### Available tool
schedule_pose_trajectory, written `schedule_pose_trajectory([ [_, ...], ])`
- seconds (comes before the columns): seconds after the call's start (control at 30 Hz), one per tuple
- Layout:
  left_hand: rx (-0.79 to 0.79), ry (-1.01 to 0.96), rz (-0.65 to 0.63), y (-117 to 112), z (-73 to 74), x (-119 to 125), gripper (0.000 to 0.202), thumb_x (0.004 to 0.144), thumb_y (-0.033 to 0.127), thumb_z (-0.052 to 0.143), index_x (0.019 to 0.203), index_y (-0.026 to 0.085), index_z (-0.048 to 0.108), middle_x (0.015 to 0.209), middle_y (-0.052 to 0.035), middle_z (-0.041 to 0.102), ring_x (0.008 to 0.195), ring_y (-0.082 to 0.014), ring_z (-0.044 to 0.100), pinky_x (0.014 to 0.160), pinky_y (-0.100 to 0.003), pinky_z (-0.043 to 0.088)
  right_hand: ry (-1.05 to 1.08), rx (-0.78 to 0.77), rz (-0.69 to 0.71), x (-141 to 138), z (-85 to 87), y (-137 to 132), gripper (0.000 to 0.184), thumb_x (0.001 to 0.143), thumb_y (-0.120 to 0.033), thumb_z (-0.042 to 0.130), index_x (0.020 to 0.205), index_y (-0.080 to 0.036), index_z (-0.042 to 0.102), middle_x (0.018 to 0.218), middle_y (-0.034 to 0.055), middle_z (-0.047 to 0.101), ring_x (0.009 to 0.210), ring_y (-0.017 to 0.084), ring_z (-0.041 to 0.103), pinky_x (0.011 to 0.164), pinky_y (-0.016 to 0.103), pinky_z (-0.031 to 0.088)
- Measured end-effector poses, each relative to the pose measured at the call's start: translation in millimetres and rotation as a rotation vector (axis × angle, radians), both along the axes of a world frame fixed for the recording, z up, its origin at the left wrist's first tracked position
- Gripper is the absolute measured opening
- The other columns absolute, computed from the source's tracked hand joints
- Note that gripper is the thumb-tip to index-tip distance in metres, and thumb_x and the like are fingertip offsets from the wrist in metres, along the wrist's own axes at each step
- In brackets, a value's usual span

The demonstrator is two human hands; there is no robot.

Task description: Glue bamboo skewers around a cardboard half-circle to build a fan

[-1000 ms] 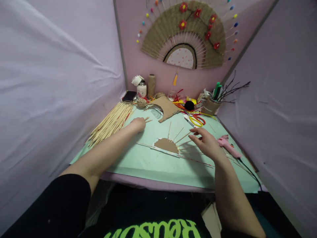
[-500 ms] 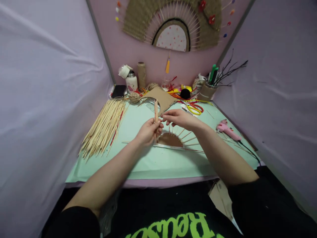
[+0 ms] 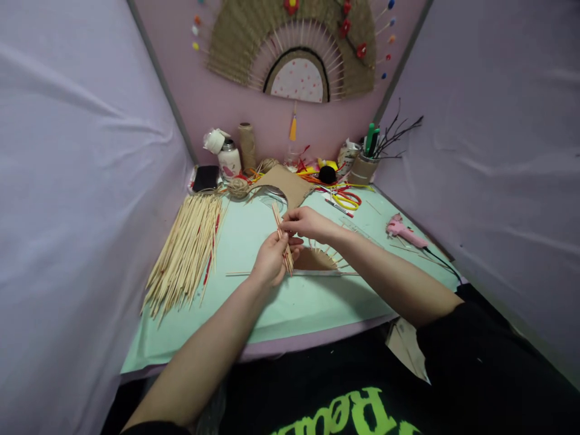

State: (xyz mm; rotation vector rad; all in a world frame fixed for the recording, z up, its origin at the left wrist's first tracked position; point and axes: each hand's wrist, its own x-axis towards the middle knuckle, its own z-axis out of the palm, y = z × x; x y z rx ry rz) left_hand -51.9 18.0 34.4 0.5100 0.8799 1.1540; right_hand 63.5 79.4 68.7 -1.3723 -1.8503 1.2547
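Observation:
A small bundle of thin wooden sticks stands tilted in my left hand, its fingers closed round the lower part. My right hand reaches in from the right, thumb and fingertips pinched on the bundle just above the left thumb. Behind and below both hands lies a brown cardboard half-circle with a pale straight edge. Sticks fan outward from its curve, partly hidden by the right hand and forearm. To the left, a large pile of similar sticks is spread on the light green table.
A pink glue gun with a black cord lies at right. Farther back are a cut cardboard sheet, yellow-and-red scissors, twine, a bottle and a holder with twigs. A large fan hangs on the back wall.
My right hand has moved in from beside the bundle onto its sticks. The bundle has gone from nearly upright to leaning left at its top. The camera view has shifted.

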Motion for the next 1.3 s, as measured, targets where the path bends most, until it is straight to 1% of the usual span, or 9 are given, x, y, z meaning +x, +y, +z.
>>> schedule_pose_trajectory([
  [0.17,0.038,0.057,0.026,-1.4,0.5,1.3,0.009,0.099,0.016,0.047,0.09,0.015,0.05,0.068,-0.0038,0.066,0.056,-0.0095,0.065,0.059,-0.019,0.054,-0.008,0.059,-0.128,-9.2,-3.0,1.9,0.018,0.082,-0.023,0.061,0.067,-0.015,0.059,0.06,-0.0037,0.059,0.053,0.006,0.046,0.052,0.017,0.035],
  [0.27,0.074,0.122,0.043,0.3,-1.7,0.2,0.01,0.1,0.017,0.045,0.089,0.017,0.046,0.069,-0.0033,0.067,0.057,-0.0099,0.066,0.061,-0.021,0.054,0.058,0.122,-0.213,-6.9,5.6,10.6,0.021,0.091,-0.022,0.053,0.07,-0.017,0.054,0.062,-0.0027,0.061,0.051,0.006,0.048,0.05,0.016,0.036],
  [0.37,0.116,0.206,0.142,5.1,-4.3,-3.1,0.011,0.099,0.018,0.045,0.088,0.019,0.044,0.065,-0.0002,0.065,0.053,-0.0097,0.064,0.057,-0.02,0.05,0.094,0.199,-0.299,4.8,14.9,21.4,0.021,0.096,-0.02,0.046,0.076,-0.019,0.047,0.06,-0.0028,0.062,0.047,0.006,0.05,0.047,0.015,0.037],
  [0.43,0.18,0.248,0.236,9.3,-5.9,-6.5,0.012,0.098,0.019,0.047,0.086,0.019,0.044,0.062,0.0026,0.062,0.047,-0.0072,0.057,0.051,-0.016,0.042,-0.005,0.189,-0.253,13.7,15.0,26.8,0.018,0.093,-0.016,0.051,0.076,-0.02,0.046,0.059,-0.0033,0.063,0.048,0.006,0.052,0.046,0.015,0.037],
  [0.5,0.232,0.249,0.309,13.1,-7.1,-9.9,0.011,0.096,0.019,0.049,0.085,0.02,0.045,0.058,0.0056,0.058,0.042,-0.0049,0.049,0.046,-0.013,0.035,-0.176,0.136,-0.135,19.8,8.9,29.5,0.019,0.087,-0.009,0.059,0.075,-0.019,0.048,0.059,-0.0035,0.063,0.05,0.006,0.054,0.046,0.014,0.037],
  [0.67,0.224,0.23,0.288,17.2,-9.2,-12.3,0.012,0.095,0.019,0.05,0.084,0.02,0.045,0.056,0.0065,0.055,0.04,-0.0046,0.042,0.042,-0.013,0.028,-0.367,0.042,0.058,18.1,-13.9,29.6,0.019,0.08,-0.007,0.066,0.067,-0.017,0.056,0.055,-0.0039,0.062,0.049,0.007,0.055,0.047,0.015,0.041],
  [0.9,0.212,0.242,0.253,18.5,-11.4,-10.4,0.013,0.095,0.017,0.049,0.083,0.019,0.046,0.055,0.006,0.054,0.04,-0.0042,0.042,0.043,-0.013,0.028,-0.54,-0.01,0.132,12.0,-22.1,31.9,0.016,0.075,-0.011,0.071,0.063,-0.016,0.062,0.048,-0.0018,0.063,0.052,0.013,0.063,0.056,0.02,0.052],
  [1.07,0.207,0.247,0.256,19.1,-11.2,-11.1,0.012,0.094,0.019,0.051,0.083,0.019,0.046,0.054,0.0059,0.054,0.04,-0.0044,0.041,0.042,-0.013,0.028,-0.631,0.026,0.146,12.4,-25.5,33.6,0.009,0.076,-0.015,0.069,0.067,-0.016,0.069,0.051,-0.0006,0.066,0.054,0.014,0.066,0.061,0.021,0.053],
  [1.3,0.197,0.232,0.274,20.6,-8.8,-14.9,0.013,0.093,0.022,0.056,0.083,0.019,0.047,0.056,0.0059,0.055,0.041,-0.0042,0.043,0.044,-0.013,0.03,-0.706,0.062,0.145,10.8,-30.0,33.1,0.014,0.074,-0.017,0.07,0.061,-0.016,0.069,0.056,0.003,0.069,0.065,0.017,0.07,0.072,0.023,0.053],
])
